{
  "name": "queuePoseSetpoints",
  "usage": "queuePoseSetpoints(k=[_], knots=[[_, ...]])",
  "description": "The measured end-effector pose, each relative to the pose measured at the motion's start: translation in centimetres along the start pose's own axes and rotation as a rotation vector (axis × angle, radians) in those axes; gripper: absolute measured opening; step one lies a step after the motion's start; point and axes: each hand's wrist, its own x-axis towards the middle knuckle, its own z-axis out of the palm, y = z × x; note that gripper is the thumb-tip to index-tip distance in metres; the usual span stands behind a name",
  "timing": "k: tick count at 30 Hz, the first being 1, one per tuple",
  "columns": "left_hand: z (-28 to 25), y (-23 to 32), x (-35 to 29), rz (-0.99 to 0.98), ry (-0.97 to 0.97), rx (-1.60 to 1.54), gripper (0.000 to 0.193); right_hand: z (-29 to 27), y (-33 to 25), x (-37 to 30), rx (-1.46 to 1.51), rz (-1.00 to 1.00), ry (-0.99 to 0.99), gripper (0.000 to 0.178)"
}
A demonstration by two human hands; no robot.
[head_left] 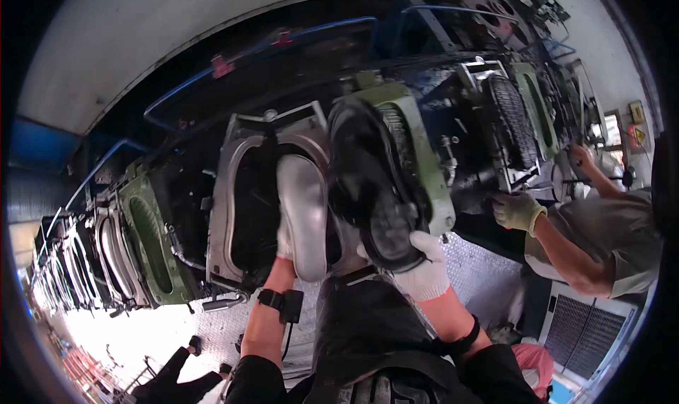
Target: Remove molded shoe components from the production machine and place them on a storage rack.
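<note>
R hand [424, 262] grips blk sole [364, 170], looks formed already; L hand [284, 243] at silver form [305, 209], fingers hidden, can't tell grip. Form's bare: part done, I'd say.

A long, dark machine bed [189, 206] runs across the view, carrying a row of moulds. Directly on it sit a grey metal frame [221, 227], a green mould [178, 279] to its left, and another green mould [428, 170] to its right.
</note>
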Motion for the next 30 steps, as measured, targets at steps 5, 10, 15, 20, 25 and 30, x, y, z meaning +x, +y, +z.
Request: queuePoseSetpoints(k=[5, 10, 15, 20, 25, 30], knots=[[2.4, 4.0, 0.7, 0.067, 0.12, -0.037, 0.046, -5.7, -4.2, -6.1, -0.032, 0.05, 0.081, 0.079], [7.3, 6.6, -5.5, 0.094, 0.172, 0.028, 0.048, -8.0, -7.2, -9.5, -0.116, 0.063, 0.221, 0.077], [11.9, 6.9, -12.0, 0.745, 0.345, 0.833, 0.034, -10.6, -9.3, -12.3, -0.229, 0.104, 0.356, 0.076], [21.7, 2.1, -18.9, 0.576, -0.18, 1.113, 0.02, -8.3, -13.3, -14.6, -0.193, 0.132, 0.243, 0.085], [29.6, -6.1, -17.3, -0.228, -0.77, 1.31, 0.032, -10.9, -22.4, -19.5, -0.232, -0.144, 0.276, 0.08], [34.5, -19.4, -10.6, -0.321, -0.599, 1.027, 0.057, -12.9, -35.3, -17.0, -0.444, -0.447, 0.379, 0.064]])
